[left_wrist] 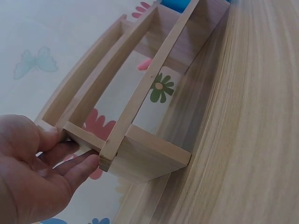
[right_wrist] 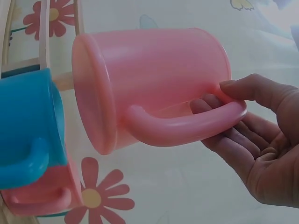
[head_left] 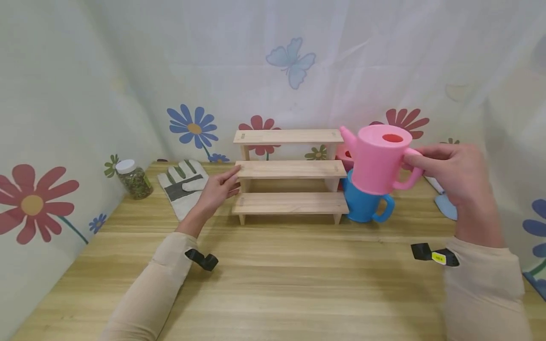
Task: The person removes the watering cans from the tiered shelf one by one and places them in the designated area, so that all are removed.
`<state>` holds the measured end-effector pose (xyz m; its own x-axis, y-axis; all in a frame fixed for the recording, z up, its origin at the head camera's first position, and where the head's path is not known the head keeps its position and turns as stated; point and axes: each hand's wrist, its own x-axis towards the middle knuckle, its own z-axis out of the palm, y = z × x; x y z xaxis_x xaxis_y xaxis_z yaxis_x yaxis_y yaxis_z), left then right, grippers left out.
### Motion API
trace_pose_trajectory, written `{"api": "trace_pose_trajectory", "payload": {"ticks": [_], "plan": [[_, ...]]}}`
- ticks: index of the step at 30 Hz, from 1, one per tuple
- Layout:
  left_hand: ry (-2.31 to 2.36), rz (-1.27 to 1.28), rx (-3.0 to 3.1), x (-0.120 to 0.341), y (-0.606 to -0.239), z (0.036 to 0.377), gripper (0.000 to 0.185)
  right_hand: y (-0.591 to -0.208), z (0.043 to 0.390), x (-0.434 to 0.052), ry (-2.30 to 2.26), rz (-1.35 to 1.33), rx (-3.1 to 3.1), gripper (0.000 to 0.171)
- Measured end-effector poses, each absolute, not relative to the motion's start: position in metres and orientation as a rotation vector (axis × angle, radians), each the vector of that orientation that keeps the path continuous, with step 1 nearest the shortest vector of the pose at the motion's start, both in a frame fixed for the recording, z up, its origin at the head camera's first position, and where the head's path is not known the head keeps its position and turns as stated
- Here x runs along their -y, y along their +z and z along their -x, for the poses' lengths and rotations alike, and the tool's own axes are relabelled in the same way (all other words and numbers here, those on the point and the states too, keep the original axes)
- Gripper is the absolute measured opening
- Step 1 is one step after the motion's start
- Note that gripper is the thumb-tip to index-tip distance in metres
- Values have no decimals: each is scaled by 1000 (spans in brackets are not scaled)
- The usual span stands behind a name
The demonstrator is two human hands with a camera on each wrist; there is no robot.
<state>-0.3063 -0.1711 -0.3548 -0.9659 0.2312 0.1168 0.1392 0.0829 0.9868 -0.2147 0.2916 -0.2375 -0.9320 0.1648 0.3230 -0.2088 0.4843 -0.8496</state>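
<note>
1. The right hand [head_left: 454, 170] pinches the handle of a pink watering can [head_left: 379, 158], thumb on top and fingers curled beneath it, and holds the can upright in the air.
2. Directly under that can stands a blue watering can [head_left: 364, 203] on the bench [head_left: 298, 284]. From the head view the pink one's base seems to meet the blue one's rim, but the right wrist view does not settle whether they touch.
3. Beyond the blue can, another pink can [head_left: 343, 158] is mostly hidden.
4. The left hand [head_left: 217, 189] is relaxed, with straight fingers resting against the left end of a three-step wooden shelf [head_left: 290, 170], at its middle step.
5. The shelf lies between the two hands, just beside the cans.
6. To the left of the left hand lies a grey and white work glove [head_left: 183, 187], and further left stands a white-lidded jar [head_left: 133, 179].
7. Beyond the right hand, a pale blue tool [head_left: 445, 203] lies partly hidden.
</note>
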Motion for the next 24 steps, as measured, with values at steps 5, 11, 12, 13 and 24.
{"api": "trace_pose_trajectory", "payload": {"ticks": [5,11,12,13,24], "plan": [[2042,-389,-2264,171,-355,306,43,-240,210,-310,1389,-52,2388,35],[2049,-391,-2269,172,-355,306,43,-240,204,-336,1555,-81,2332,23],[2050,-389,-2270,172,-354,306,43,-240,202,-341,1598,-72,2326,22],[2052,-386,-2270,172,-354,306,42,-240,201,-346,1610,-55,2334,19],[2045,-388,-2274,172,-355,307,43,-248,198,-389,1136,178,2772,61]]}}
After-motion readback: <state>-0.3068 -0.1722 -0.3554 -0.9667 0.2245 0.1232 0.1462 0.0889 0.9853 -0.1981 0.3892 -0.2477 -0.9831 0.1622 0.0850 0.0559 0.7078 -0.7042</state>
